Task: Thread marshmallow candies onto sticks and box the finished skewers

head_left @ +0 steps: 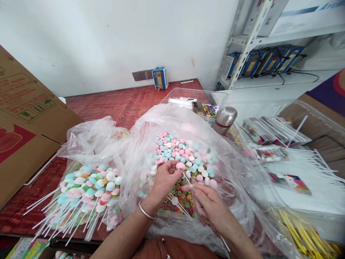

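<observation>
A pink marshmallow (180,166) is pinched between the thumb and fingers of my left hand (165,180). My right hand (207,201) is closed on a thin white stick (186,178), whose upper end meets the underside of that marshmallow; how far it goes in I cannot tell. Below both hands an open clear plastic bag (145,124) holds loose pink, blue and white marshmallows (175,147). Nearer to me in it are colourful ring-shaped pieces (179,190), with a few white sticks (178,205) lying over them.
Marshmallow skewers (90,187) are heaped on the red table (113,97) at left, beside a cardboard box (32,115). A steel flask (225,120) and a clear tray (172,94) with a phone stand behind the bag. At right, bins hold white sticks (304,180) and gold ties (307,233).
</observation>
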Action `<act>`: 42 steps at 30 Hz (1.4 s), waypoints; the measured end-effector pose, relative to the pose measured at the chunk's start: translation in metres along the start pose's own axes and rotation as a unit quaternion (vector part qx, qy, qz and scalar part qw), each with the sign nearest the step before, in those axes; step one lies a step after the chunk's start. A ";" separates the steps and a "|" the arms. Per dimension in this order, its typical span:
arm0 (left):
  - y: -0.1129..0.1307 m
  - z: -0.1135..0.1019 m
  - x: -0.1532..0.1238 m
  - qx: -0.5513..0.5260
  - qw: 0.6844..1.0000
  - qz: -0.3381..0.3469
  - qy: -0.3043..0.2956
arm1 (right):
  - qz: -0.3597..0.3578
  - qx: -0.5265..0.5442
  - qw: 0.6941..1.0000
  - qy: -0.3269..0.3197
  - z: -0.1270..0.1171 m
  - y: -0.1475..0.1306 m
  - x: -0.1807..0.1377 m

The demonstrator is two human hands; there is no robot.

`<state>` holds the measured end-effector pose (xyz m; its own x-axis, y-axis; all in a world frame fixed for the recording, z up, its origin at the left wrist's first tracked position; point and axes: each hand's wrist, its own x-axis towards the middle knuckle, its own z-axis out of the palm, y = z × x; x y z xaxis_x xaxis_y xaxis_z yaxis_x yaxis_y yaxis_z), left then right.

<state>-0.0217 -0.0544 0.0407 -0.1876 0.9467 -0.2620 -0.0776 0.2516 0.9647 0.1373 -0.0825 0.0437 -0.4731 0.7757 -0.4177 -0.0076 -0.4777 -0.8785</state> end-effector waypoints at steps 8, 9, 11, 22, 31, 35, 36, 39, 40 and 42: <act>0.002 0.002 -0.003 0.015 1.000 0.001 -0.016 | 0.000 0.031 0.999 0.026 0.003 -0.003 0.002; 0.002 0.003 -0.004 0.021 1.000 0.004 -0.018 | 0.000 0.036 0.999 0.029 0.003 -0.002 0.002; 0.000 0.003 -0.005 0.029 0.999 0.016 -0.024 | 0.001 0.043 0.999 0.034 0.004 0.000 0.004; -0.007 0.007 -0.018 0.107 0.989 0.096 -0.046 | -0.057 -0.101 0.991 0.069 0.008 0.003 0.008; -0.032 -0.026 -0.061 0.308 0.912 0.242 -0.117 | -0.164 -0.402 0.891 0.131 -0.011 0.040 -0.008; -0.029 -0.044 -0.041 0.444 0.848 0.291 0.020 | -0.166 -0.557 0.789 0.199 -0.011 0.048 -0.015; -0.026 -0.044 -0.034 0.472 0.829 0.299 0.028 | -0.158 -0.592 0.763 0.206 -0.009 0.046 -0.015; -0.022 -0.038 -0.021 0.528 0.790 0.310 0.003 | -0.114 -0.675 0.703 0.195 -0.004 0.037 -0.009; -0.023 -0.035 -0.019 0.540 0.783 0.309 -0.004 | -0.103 -0.693 0.688 0.190 -0.002 0.033 -0.006; -0.025 -0.032 -0.018 0.555 0.776 0.300 -0.005 | -0.089 -0.718 0.665 0.188 0.002 0.026 -0.002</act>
<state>-0.0472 -0.0840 0.0200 0.1439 0.9605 0.2383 0.9133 -0.2217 0.3417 0.1363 -0.0966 0.0224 -0.3217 0.9443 -0.0697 0.9419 0.3117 -0.1250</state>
